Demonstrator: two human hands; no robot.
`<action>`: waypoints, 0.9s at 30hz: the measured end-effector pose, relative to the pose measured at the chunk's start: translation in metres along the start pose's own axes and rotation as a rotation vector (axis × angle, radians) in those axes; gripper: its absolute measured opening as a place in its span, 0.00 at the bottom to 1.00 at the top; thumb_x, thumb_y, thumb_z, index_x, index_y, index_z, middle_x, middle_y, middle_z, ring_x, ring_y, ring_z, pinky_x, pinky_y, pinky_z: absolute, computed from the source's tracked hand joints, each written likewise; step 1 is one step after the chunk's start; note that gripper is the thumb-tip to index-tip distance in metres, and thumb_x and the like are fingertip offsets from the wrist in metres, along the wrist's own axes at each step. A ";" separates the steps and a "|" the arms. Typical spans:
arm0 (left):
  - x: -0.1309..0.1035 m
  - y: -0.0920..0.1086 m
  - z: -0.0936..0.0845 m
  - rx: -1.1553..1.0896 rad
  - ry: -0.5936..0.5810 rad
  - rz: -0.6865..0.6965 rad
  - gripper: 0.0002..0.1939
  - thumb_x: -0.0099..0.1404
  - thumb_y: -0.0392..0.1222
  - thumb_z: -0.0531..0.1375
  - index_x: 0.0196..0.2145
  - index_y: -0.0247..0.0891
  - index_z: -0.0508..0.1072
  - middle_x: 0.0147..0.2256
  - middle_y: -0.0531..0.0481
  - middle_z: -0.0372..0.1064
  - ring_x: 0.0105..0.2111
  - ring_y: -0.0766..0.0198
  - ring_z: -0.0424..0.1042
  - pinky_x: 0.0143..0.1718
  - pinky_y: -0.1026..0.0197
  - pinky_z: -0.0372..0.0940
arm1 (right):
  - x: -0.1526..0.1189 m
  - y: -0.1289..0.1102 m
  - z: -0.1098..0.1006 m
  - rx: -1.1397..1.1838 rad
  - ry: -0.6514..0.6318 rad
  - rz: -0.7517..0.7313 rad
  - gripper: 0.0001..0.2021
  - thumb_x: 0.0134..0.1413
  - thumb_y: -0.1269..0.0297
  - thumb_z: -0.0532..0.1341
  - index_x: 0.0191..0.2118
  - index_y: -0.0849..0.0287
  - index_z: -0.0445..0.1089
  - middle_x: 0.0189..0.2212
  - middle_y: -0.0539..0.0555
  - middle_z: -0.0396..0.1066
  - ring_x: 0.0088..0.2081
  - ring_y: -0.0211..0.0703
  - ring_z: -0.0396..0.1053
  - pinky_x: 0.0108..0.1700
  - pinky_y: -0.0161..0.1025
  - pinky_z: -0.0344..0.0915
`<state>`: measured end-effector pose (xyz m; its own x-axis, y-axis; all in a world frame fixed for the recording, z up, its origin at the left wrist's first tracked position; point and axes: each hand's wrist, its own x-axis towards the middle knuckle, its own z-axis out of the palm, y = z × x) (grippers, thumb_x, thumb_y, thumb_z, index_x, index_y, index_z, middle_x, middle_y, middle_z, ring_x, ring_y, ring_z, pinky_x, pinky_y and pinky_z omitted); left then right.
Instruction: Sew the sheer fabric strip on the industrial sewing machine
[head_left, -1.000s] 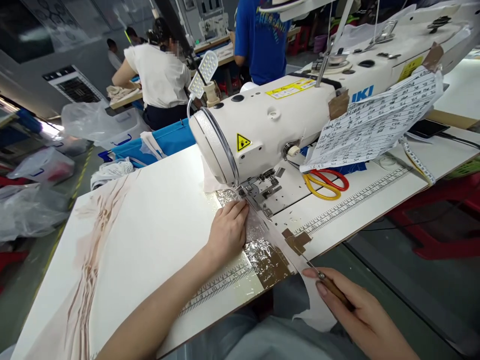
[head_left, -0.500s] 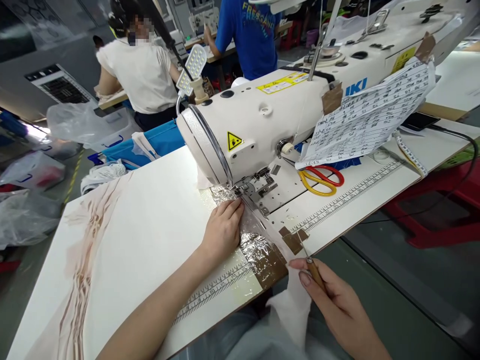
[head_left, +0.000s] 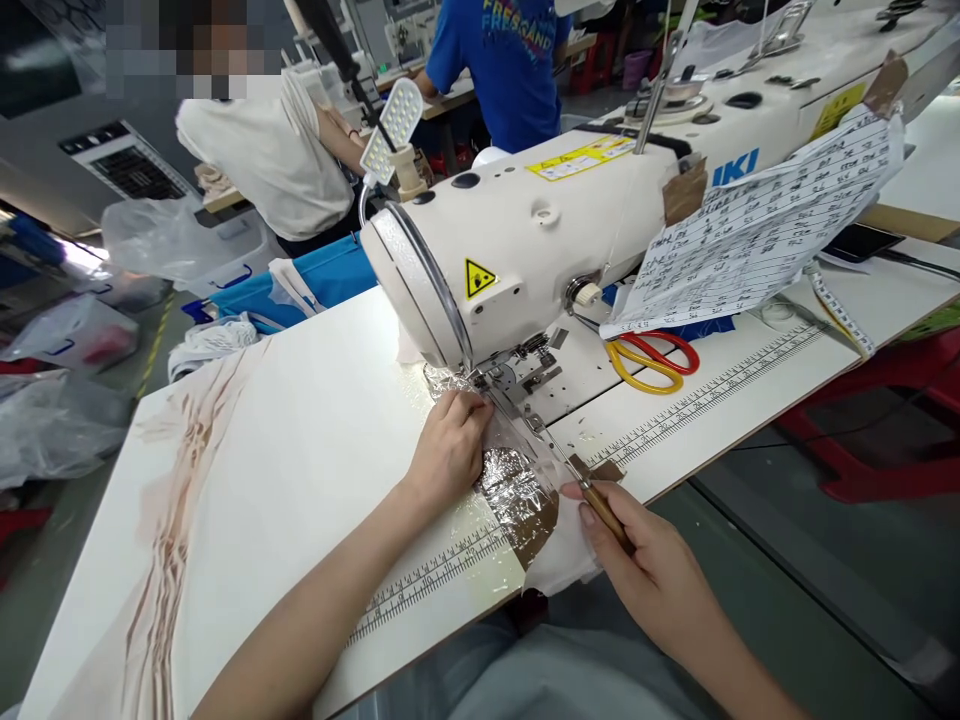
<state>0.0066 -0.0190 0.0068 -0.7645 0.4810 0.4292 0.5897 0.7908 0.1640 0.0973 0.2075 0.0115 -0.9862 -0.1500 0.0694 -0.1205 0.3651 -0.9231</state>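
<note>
My left hand is closed, fingertips pinching the edge of a sheer white fabric just before the needle area of a white sewing machine. Wrapped in my right hand is an awl with a wooden handle. Its thin metal shaft points up and left along the fabric, toward the metal guide by the presser foot. The tip is hard to make out there. My right thumb and index finger also touch the fabric, which hangs over the table's front edge.
Scissors with red and yellow handles lie right of the machine head. A handwritten sheet is taped to the machine. Gathered pinkish fabric lies along the table's left side. Two people work behind; a blue cloth bin stands beyond the table.
My right hand has moved up and left with the awl, bringing its shaft toward the presser foot. The hanging fabric has risen with it. My left hand stays by the needle area.
</note>
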 end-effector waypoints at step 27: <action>-0.005 -0.003 0.002 0.067 0.049 -0.015 0.17 0.66 0.28 0.49 0.49 0.34 0.68 0.46 0.39 0.67 0.44 0.51 0.65 0.40 0.49 0.67 | 0.040 -0.006 0.014 -0.079 -0.059 -0.101 0.14 0.65 0.61 0.49 0.44 0.60 0.69 0.27 0.51 0.74 0.26 0.43 0.70 0.31 0.37 0.66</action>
<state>0.0084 -0.0231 0.0028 -0.7585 0.4511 0.4703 0.5580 0.8223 0.1113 0.0604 0.1864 0.0142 -0.9605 -0.2426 0.1361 -0.2298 0.4164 -0.8796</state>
